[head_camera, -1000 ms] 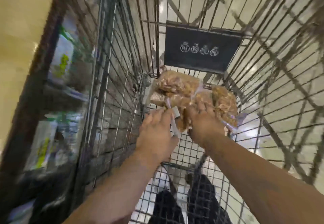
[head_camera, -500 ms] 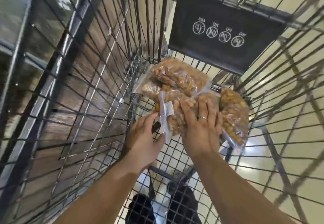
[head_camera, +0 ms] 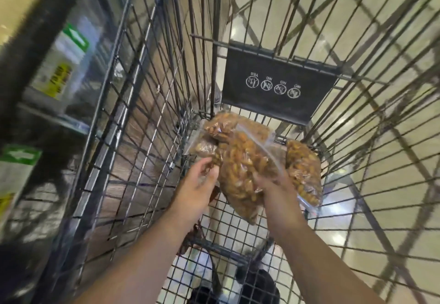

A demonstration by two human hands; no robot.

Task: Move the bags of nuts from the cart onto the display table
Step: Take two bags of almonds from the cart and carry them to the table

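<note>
The front bag of nuts [head_camera: 245,175], a clear zip-top pouch packed with orange-brown nuts, stands tilted in the wire shopping cart [head_camera: 142,137]. Its sealed strip slants up to the right and its lower end hangs over the mesh floor of the basket. The right hand [head_camera: 273,184] grips this bag on its right side, fingers curled into the plastic. Three more bags lie behind and beside it at the far end of the basket. The rear bag [head_camera: 228,125] is against the end wall, and the left bag [head_camera: 202,147] sits just below it. The right bag [head_camera: 304,172] is partly tucked behind the gripping hand. The left hand [head_camera: 197,184] reaches to the lower edge of the left bag with its fingers loosely bent and thumb close to the fingertips. I cannot tell whether they pinch the plastic or only touch it. Above the bags a black plastic seat flap [head_camera: 276,84] with four round white pictograms hangs on the end wall. Blurred store shelving with green and yellow labels [head_camera: 71,41] stands to the left of the cart. A glossy pale floor [head_camera: 392,220] shows through the bars on the right.
</note>
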